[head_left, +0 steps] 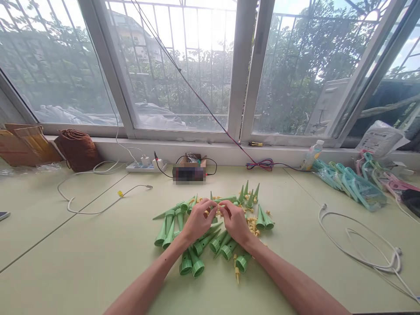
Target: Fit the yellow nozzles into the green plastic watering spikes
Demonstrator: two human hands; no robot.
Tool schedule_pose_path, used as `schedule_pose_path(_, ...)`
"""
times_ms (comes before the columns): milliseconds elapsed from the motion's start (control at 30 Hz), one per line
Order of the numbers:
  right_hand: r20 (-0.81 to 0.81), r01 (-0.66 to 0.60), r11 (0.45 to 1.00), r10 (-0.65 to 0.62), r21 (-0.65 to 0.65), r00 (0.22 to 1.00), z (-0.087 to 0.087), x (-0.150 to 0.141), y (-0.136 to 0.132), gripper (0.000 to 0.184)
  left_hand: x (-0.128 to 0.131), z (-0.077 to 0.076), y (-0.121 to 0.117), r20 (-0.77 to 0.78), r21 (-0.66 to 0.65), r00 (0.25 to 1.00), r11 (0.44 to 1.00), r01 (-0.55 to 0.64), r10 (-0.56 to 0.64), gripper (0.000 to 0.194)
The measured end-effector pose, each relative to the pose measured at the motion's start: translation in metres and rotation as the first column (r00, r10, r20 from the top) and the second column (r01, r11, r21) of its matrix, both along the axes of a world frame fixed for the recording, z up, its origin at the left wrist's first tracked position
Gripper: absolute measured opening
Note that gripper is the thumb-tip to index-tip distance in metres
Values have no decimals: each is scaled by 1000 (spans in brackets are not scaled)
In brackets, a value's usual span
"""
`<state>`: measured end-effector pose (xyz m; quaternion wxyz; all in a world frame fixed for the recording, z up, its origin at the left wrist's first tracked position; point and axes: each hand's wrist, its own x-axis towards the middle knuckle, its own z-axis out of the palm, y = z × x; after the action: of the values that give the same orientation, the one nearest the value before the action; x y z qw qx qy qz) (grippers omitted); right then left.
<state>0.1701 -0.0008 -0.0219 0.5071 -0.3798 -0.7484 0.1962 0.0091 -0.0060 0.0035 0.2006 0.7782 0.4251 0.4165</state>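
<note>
My left hand and my right hand meet over a pile of green plastic spikes, both with fingertips pinched together. Whatever sits between the fingertips is too small and covered to make out; a bit of yellow shows close by. A green spike tip pokes up just behind the left fingers. Hollow green spikes lie around and under both hands, while several others stand upright behind the right hand. Small yellow nozzle-like pieces are scattered beside the right hand, and one lies nearer me.
Behind the pile stands a small box with a blurred dark item before it. White cables lie left, more right. A power strip, brown bag, bottle and bagged teal items line the window side.
</note>
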Motion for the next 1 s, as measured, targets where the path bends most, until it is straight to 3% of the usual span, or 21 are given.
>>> schedule_pose_path(633,22,20,1000,-20,-2,1000,0,-1,0,27,0,2,-1,-37,37,999,999,-14,15,20)
schedule_pose_path(1000,10,-30,1000,30,-3,1000,3,0,-2,21,1,2,0,-22,37,999,999,-36,37,22)
